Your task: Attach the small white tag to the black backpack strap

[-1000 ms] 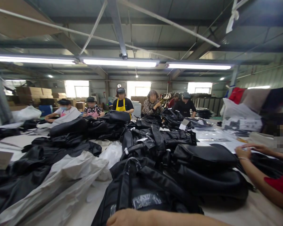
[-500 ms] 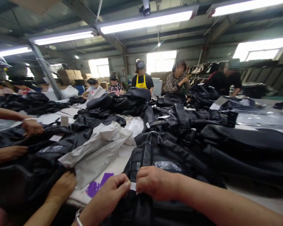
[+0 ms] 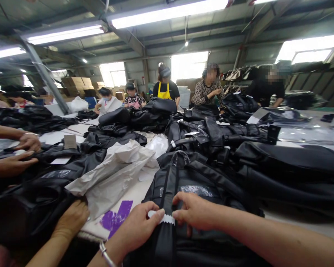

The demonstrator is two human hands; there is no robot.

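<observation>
A black leather-look bag (image 3: 211,237) lies in front of me, with a wide strap (image 3: 169,193) running down its middle. Across that strap sits a short white strip (image 3: 167,218) with zigzag edges. My left hand (image 3: 140,228), wearing a silver bangle, pinches the strip's left end between thumb and forefinger. At its other end is my right hand (image 3: 193,211), fingers bent and thumb tip against the strip; part of that grip is hidden. Clear film (image 3: 197,190) covers a patch on the bag just beyond my right hand.
Crumpled pale paper (image 3: 114,170) and purple tape (image 3: 118,217) lie to the left. A co-worker's hands (image 3: 28,142) handle another black bag (image 3: 50,185) there; another hand (image 3: 72,218) rests close to my left arm. Black bags (image 3: 289,159) are heaped right and ahead. Several people work beyond.
My right hand has shifted slightly right and loosened its curl, so more of the white strip shows. The co-worker's hands at left have come closer together. The view has tilted down a little.
</observation>
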